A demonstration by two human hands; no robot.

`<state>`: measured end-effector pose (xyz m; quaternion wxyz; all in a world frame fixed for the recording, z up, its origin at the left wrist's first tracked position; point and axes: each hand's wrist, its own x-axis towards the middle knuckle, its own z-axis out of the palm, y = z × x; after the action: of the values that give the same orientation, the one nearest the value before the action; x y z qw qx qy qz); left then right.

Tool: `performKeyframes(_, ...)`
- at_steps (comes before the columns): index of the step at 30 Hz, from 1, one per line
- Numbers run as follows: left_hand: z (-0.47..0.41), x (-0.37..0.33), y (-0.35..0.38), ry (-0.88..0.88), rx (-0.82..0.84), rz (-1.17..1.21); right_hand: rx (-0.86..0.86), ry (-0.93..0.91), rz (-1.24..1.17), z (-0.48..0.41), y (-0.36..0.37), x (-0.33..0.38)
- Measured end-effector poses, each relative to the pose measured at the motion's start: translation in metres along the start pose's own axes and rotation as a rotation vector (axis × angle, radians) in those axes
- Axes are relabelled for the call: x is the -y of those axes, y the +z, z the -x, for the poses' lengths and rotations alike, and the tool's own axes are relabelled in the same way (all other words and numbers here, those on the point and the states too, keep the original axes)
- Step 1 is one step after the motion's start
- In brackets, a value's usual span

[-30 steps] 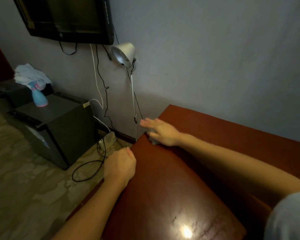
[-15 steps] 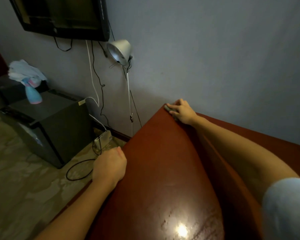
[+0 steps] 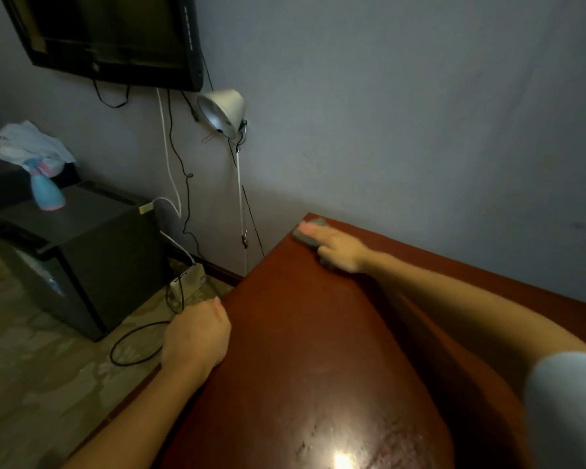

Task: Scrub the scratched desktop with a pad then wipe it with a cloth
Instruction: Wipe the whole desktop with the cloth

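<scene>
Worktop [image 3: 301,367]: red-brown, glossy.
My right fingers [image 3: 313,230]: straight, pressing grey pad [image 3: 301,237], centre-right.
My left fingers [image 3: 185,323]: curled round worktop edge.

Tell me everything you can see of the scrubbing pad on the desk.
The scrubbing pad is a small, flat, dull grey piece; its texture is too blurred to tell. It lies flat on the reddish-brown desktop at the far left corner, close to the wall. The right hand presses on it with straight fingers and covers its middle, so only grey edges show around the fingers. Nothing else touches it.
</scene>
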<state>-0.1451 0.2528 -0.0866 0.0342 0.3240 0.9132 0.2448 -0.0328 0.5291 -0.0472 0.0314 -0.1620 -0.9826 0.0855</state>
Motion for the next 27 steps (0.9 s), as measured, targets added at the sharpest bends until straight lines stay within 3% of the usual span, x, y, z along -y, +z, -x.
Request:
performKeyframes(3, 0.001, -0.001, -0.001, 0.002, -0.022, 0.013, 0.006, 0.281, 0.017, -0.033, -0.003, -0.041)
performKeyframes(6, 0.003, -0.002, -0.001, 0.023, -0.053, 0.010, 0.000, 0.323, 0.058, -0.040, 0.003, -0.041)
performKeyframes(10, 0.002, -0.004, -0.002, -0.009, -0.038, -0.006, 0.033, 0.082, 0.096, -0.012, 0.010, 0.004)
performKeyframes(15, 0.000, -0.008, -0.002, -0.035, -0.050, -0.067, 0.101, -0.454, 0.037, 0.051, 0.027, 0.101)
performKeyframes(17, -0.001, -0.007, -0.001, -0.043, -0.050, -0.079, 0.129, -0.510, 0.000, 0.059, 0.025, 0.100)
performKeyframes(20, -0.003, -0.005, 0.000, -0.042, -0.029, -0.051, 0.084, -0.323, 0.031, 0.034, 0.015, 0.062)
performKeyframes(25, -0.002, -0.003, 0.002, -0.033, -0.033, -0.026, 0.001, 0.268, 0.078, -0.032, 0.008, -0.018)
performKeyframes(27, -0.002, -0.003, 0.002, -0.027, -0.037, -0.015, 0.010, 0.343, 0.067, -0.047, 0.009, -0.022)
